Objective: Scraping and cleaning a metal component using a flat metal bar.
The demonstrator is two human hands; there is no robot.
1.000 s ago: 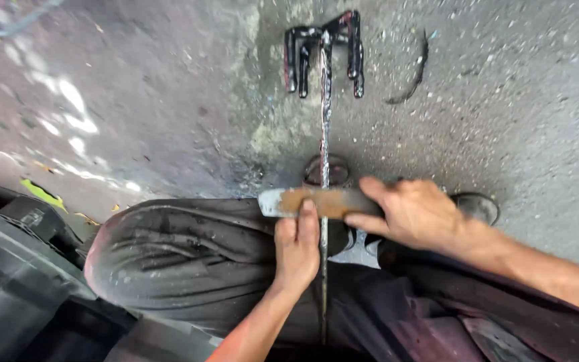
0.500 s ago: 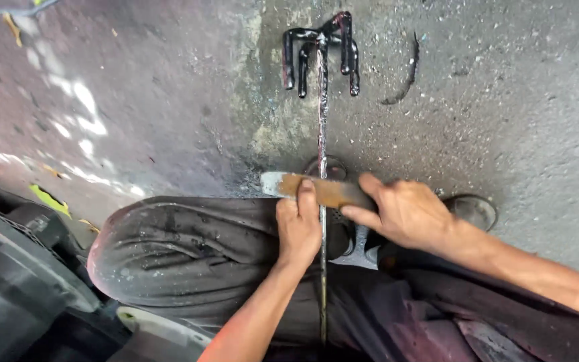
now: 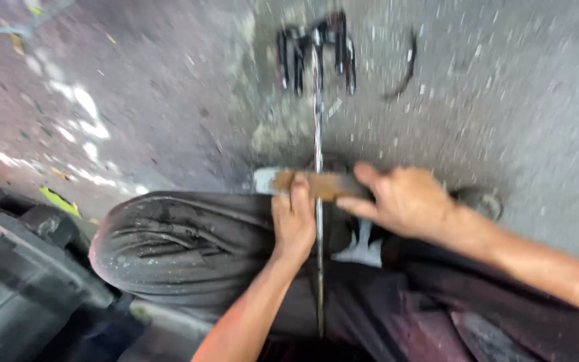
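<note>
At six o'clock, my left hand (image 3: 294, 224) and right hand (image 3: 407, 200) stay clamped on the rusty flat bar (image 3: 323, 184), pushed slightly farther across the upright rod (image 3: 317, 134).

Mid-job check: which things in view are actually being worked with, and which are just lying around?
In use:
- left hand and right hand on the flat rusty tool
- thin metal rod
- black pronged part at the rod's far end

Lying about:
- curved dark strip on the concrete floor
- green scrap
</note>
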